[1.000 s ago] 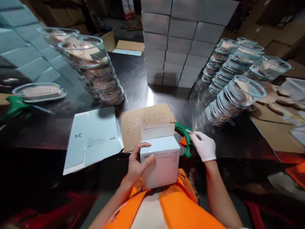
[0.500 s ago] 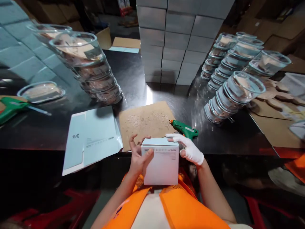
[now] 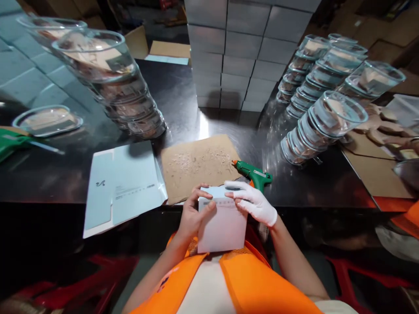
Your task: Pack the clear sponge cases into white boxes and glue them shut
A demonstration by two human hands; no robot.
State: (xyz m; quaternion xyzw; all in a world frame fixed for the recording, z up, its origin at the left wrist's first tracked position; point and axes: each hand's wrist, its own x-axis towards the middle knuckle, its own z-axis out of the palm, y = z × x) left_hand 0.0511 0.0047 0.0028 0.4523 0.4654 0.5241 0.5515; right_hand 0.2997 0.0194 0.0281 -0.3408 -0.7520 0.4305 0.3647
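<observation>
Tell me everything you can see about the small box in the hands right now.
The small box is pale blue-white, looks like thin card, with a line of fine print near its upper edge. Its top looks closed. It is held upright against the orange vest, just below the edge of the dark table. The bare left hand grips its left side, thumb across the front; the white-gloved right hand presses on its top right corner.

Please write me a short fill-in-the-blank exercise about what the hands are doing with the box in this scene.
1. Both hands press on a pale blue ____ held against the chest.
2. The right hand wears a ____ glove, while the left hand is bare.
3. The green glue gun lies on the table beside a sheet of brown ____.

Missing words: box; white; cardboard
</observation>
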